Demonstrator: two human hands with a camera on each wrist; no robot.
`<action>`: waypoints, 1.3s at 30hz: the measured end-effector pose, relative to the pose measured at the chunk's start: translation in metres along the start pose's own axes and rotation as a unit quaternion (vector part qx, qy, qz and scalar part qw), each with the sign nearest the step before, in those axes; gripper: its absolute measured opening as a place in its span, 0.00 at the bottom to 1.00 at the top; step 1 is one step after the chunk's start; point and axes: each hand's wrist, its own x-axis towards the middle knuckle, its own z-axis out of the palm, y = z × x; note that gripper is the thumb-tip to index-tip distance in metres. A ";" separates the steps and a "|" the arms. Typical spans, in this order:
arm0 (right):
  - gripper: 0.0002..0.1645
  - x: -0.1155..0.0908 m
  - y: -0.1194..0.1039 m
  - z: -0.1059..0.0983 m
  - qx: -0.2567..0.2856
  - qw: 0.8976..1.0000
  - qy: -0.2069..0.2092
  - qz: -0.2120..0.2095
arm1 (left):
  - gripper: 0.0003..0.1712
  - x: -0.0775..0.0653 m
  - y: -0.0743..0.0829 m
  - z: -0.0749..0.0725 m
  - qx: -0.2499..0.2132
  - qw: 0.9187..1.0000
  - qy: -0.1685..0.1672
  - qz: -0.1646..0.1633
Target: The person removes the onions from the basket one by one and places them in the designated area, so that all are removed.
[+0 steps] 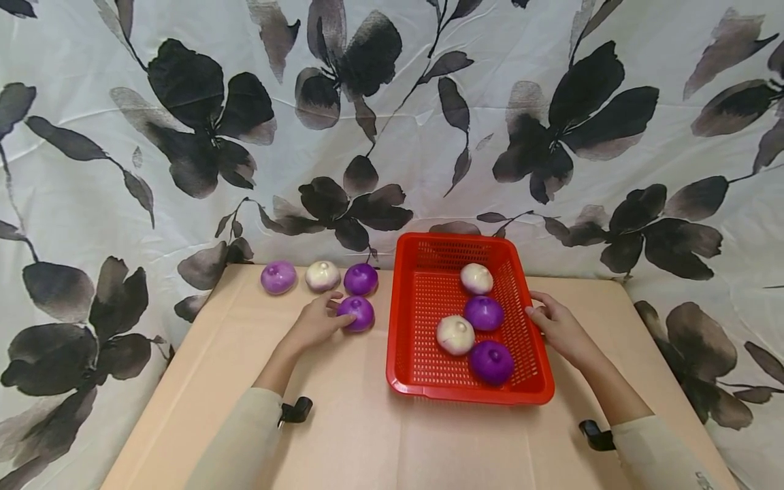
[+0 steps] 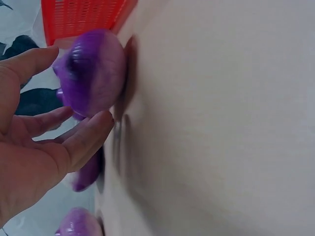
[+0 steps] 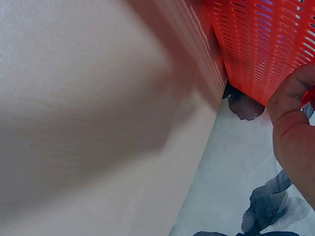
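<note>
My left hand (image 1: 318, 320) reaches around a purple onion (image 1: 356, 314) on the table, thumb on one side and fingers on the other. In the left wrist view its fingers are spread and fairly straight, with fingertips right at the purple onion (image 2: 93, 73). My right hand (image 1: 557, 325) grips the right rim of a red plastic basket (image 1: 470, 400), thumb over the edge; the right wrist view shows the curled hand (image 3: 295, 118) at the rim. Inside the basket lie two white onions, one at the back (image 1: 476, 279), and two purple ones, the darker in front (image 1: 493, 363).
Behind the left hand, a light purple onion (image 1: 278, 278), a white onion (image 1: 322, 276) and a dark purple onion (image 1: 361, 279) stand in a row near the far edge of the tan table (image 1: 343, 435). A flower-printed cloth (image 1: 429, 170) hangs behind the table.
</note>
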 end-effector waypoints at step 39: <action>0.36 0.001 0.000 0.000 0.001 1.000 0.001 0.000 | 0.36 0.053 0.213 0.010 -0.019 0.984 -0.014 0.177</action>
